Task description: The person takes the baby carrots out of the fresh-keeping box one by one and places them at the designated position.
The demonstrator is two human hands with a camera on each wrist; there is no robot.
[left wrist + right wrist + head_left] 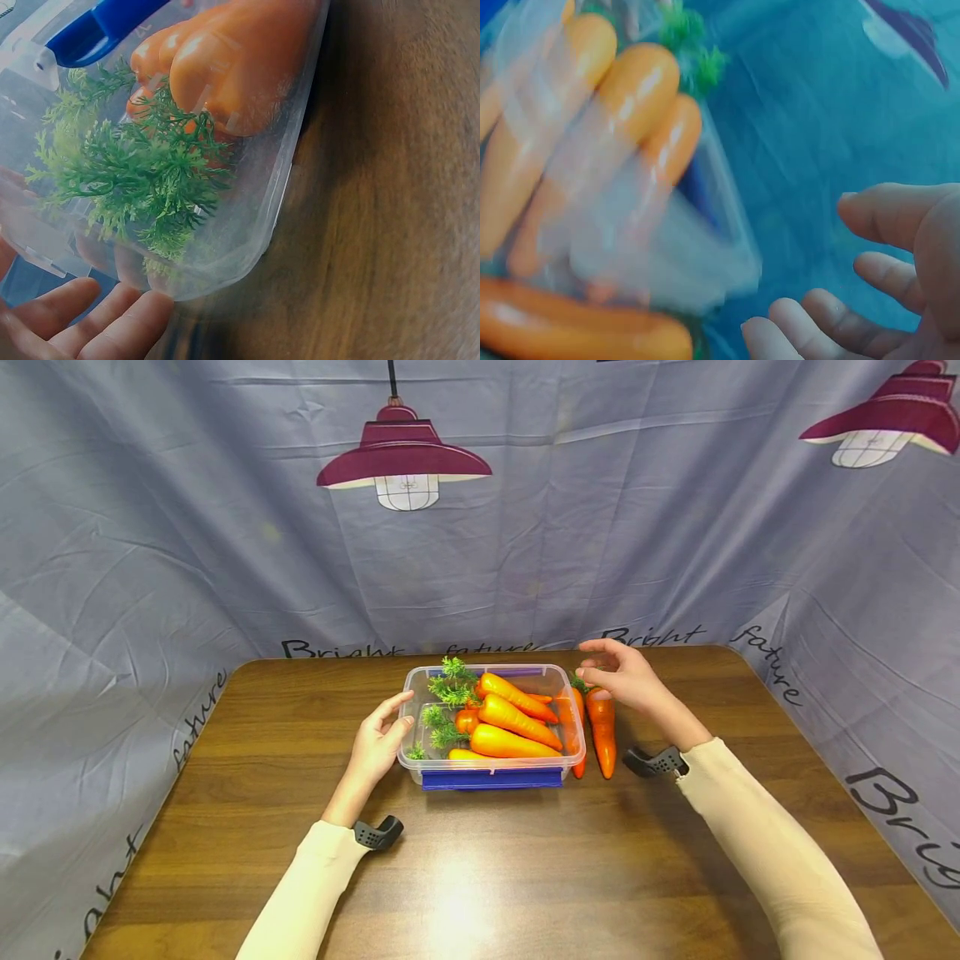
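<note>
A clear plastic container (pixel 405 758) with blue latches holds several orange carrots (pixel 513 745), their green leafy tops (pixel 450 693) toward its left end. My left hand (pixel 375 745) is at that end, its fingers loosely spread; in the left wrist view the fingertips (pixel 146 315) lie right at the clear wall. On the table, close to the container's right side, lie two more carrots, an outer one (pixel 603 739) and an inner one (pixel 578 768) partly behind the wall. Above their leafy ends is my right hand (pixel 626 677), fingers apart and nothing between them.
Brown wood-grain table (pixel 480 860) lies under everything. A grey-blue curtain (pixel 525 560) printed with lamps and lettering hangs behind it and along both sides. Black wrist straps (pixel 378 833) show at both sleeves.
</note>
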